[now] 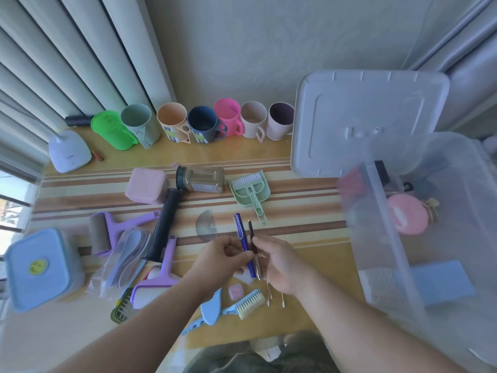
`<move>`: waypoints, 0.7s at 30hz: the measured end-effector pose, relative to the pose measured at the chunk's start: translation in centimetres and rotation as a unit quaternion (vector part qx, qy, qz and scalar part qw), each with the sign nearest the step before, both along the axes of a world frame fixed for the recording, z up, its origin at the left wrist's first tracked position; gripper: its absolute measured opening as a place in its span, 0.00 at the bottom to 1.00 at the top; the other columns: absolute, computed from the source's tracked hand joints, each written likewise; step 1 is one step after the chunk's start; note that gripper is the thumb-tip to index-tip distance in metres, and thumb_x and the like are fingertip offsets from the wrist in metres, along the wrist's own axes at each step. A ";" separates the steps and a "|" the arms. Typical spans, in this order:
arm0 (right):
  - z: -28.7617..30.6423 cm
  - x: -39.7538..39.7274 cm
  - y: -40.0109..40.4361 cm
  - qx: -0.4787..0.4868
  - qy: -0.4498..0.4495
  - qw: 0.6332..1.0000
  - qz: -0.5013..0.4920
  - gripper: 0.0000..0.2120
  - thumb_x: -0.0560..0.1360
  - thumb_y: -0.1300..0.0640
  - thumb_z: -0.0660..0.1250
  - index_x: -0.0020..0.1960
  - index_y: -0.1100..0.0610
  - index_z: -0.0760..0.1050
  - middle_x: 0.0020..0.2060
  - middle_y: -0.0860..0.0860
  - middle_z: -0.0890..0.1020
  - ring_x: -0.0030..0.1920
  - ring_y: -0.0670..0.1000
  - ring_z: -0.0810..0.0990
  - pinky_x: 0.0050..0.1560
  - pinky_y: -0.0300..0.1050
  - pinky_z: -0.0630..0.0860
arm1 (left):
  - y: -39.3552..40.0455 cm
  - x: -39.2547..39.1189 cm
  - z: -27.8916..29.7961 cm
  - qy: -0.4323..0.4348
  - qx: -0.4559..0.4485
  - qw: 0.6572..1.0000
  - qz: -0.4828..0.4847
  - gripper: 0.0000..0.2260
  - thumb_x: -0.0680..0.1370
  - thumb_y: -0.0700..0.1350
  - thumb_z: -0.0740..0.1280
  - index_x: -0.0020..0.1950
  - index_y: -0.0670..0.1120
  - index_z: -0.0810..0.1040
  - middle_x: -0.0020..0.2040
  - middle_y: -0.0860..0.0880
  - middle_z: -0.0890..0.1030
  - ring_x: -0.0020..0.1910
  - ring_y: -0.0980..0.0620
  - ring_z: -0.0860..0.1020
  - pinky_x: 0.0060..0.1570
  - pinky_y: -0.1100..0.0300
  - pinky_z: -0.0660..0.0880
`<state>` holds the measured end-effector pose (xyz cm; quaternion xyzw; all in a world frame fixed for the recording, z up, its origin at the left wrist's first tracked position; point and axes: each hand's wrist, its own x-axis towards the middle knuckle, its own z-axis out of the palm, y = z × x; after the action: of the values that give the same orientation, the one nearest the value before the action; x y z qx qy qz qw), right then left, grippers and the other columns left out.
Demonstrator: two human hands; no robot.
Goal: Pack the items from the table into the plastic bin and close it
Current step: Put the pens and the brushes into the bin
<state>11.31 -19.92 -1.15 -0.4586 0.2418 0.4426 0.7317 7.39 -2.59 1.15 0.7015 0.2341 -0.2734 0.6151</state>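
The packing is only begun. The clear plastic bin holds a few things, among them a round pink one, and its grey lid leans behind it. Left of the bin, the left hand pinches a blue pen and the right hand a thin dark pen. Smooth plastic mugs, brushes and rollers remain on the striped table.

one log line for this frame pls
left hand: holds blue pen | right hand: holds dark pen | plastic bin: open, partly packed | lid: off
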 end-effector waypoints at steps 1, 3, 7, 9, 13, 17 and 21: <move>0.2 -0.2 0.2 -0.008 -0.022 1.000 0.010 0.14 0.85 0.59 0.65 0.67 0.64 0.80 0.53 0.63 0.85 0.45 0.59 0.85 0.44 0.53 0.83 | -0.2 -0.1 0.1 -0.009 0.032 0.999 -0.017 0.08 0.77 0.46 0.77 0.52 0.46 0.83 0.42 0.48 0.89 0.43 0.46 0.87 0.51 0.48 0.85; 0.4 -0.6 0.4 -0.045 -0.057 0.997 0.032 0.12 0.84 0.62 0.66 0.66 0.60 0.82 0.53 0.63 0.86 0.43 0.58 0.86 0.40 0.49 0.82 | -0.3 -0.3 0.0 -0.032 0.112 0.991 -0.059 0.09 0.74 0.50 0.79 0.50 0.51 0.82 0.40 0.53 0.88 0.40 0.53 0.86 0.47 0.53 0.85; 0.0 -1.3 0.5 -0.108 -0.113 0.985 0.071 0.11 0.80 0.62 0.74 0.62 0.58 0.83 0.53 0.58 0.88 0.44 0.57 0.86 0.43 0.52 0.81 | 0.3 0.3 -0.6 -0.094 0.235 0.946 -0.201 0.11 0.70 0.56 0.80 0.45 0.56 0.81 0.39 0.59 0.85 0.40 0.64 0.82 0.43 0.66 0.78; 0.0 -1.3 0.0 -0.146 -0.158 0.973 0.079 0.11 0.79 0.63 0.75 0.60 0.57 0.84 0.51 0.57 0.89 0.46 0.56 0.87 0.47 0.54 0.84 | 0.9 0.8 -0.9 -0.111 0.232 0.933 -0.251 0.08 0.73 0.54 0.79 0.44 0.61 0.80 0.40 0.61 0.84 0.41 0.65 0.80 0.41 0.72 0.74; 0.4 -0.6 -3.4 -0.359 -0.286 0.866 0.199 0.06 0.82 0.59 0.66 0.53 0.49 0.79 0.41 0.53 0.84 0.35 0.52 0.81 0.36 0.45 0.80 | 3.5 1.3 -3.1 -0.128 0.306 0.905 -0.267 0.04 0.80 0.55 0.70 0.54 0.58 0.83 0.48 0.60 0.83 0.47 0.60 0.81 0.44 0.64 0.74; -0.5 -1.8 -7.6 -0.496 -0.380 0.665 0.409 0.07 0.85 0.58 0.58 0.61 0.50 0.69 0.49 0.46 0.75 0.37 0.47 0.77 0.37 0.45 0.75 | 4.7 2.2 -5.5 -0.132 0.404 0.844 -0.328 0.18 0.80 0.51 0.67 0.71 0.58 0.75 0.67 0.51 0.77 0.64 0.46 0.76 0.59 0.52 0.75; -1.9 -4.7 -8.7 -0.493 -0.362 0.655 0.444 0.04 0.84 0.56 0.61 0.55 0.48 0.67 0.45 0.44 0.75 0.39 0.47 0.77 0.39 0.44 0.75 | 3.3 3.4 -6.4 -0.151 0.440 0.778 -0.421 0.30 0.79 0.59 0.67 0.80 0.62 0.61 0.75 0.50 0.67 0.74 0.44 0.66 0.70 0.47 0.70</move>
<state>6.66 -28.61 -3.09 -0.9287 -0.0915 0.3293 0.1441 10.78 0.74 -5.26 0.9567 -0.0861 -0.2628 0.0903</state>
